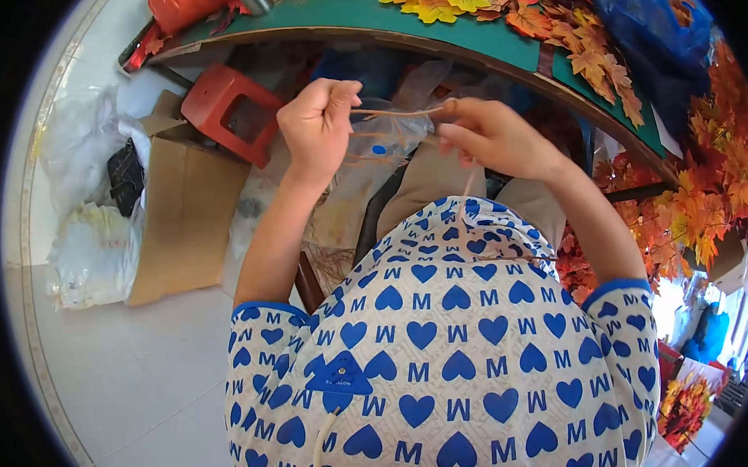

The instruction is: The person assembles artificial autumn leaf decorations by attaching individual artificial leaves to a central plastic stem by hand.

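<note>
A thin brown strand [399, 113], like a cord or bare stem, is stretched nearly level in front of my body. My left hand [314, 127] is closed in a fist around its left end, thumb on top. At the right end, my right hand [496, 137] pinches it between thumb and fingers, with the other fingers curled. More thin brown strands [375, 158] hang below the taut one, and a pale one dangles under my right hand. Whether these are one piece I cannot tell. Both hands are above my lap, just short of the table edge.
A green-topped table [325, 14] curves across the far side, bearing yellow and orange artificial maple leaves [444, 0] and a blue plastic bag [651, 30]. Beneath it stands a red stool [221, 103]. A cardboard box [184, 215] is at left; leaf bunches [637, 216] crowd the right.
</note>
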{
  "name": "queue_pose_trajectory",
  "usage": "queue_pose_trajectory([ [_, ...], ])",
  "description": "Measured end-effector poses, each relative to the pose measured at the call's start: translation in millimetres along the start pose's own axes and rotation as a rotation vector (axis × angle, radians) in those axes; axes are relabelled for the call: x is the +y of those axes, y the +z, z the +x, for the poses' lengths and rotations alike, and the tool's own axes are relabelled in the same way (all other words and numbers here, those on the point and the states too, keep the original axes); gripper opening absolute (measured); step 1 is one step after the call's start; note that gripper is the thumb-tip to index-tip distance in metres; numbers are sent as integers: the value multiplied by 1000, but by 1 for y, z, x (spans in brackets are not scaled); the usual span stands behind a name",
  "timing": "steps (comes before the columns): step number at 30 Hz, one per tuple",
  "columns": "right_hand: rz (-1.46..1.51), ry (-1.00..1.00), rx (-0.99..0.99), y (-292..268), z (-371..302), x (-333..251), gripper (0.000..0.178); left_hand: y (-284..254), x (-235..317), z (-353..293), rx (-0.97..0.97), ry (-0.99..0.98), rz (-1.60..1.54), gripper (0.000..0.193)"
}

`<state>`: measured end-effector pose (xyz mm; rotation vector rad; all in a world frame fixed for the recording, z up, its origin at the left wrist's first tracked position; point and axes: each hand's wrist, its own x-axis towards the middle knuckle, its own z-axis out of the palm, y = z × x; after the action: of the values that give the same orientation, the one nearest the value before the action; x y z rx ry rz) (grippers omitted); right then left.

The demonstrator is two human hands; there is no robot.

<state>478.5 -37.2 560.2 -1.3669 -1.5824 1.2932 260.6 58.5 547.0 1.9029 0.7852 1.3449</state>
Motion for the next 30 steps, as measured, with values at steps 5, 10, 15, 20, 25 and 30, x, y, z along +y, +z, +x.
queue_pose_trajectory([
  [5,-163,-116,164,-5,9,16,19,3,13,2,-651,366,332,17],
  [10,-256,-176,250,-8,-5,20,19,22,2,-12,-603,395,253,15],
  [15,-693,-496,261,-31,-46,32,8,23,-19,-9,-363,171,101,9],
  [20,-328,158,633,-134,-182,111,14,-125,-121,27,160,-531,-670,18],
  [25,-884,155,827,-171,-269,156,19,-163,-154,23,310,-550,-881,28],
  [30,-992,315,953,-213,-357,221,21,-86,-111,29,-137,-427,-1210,41],
])
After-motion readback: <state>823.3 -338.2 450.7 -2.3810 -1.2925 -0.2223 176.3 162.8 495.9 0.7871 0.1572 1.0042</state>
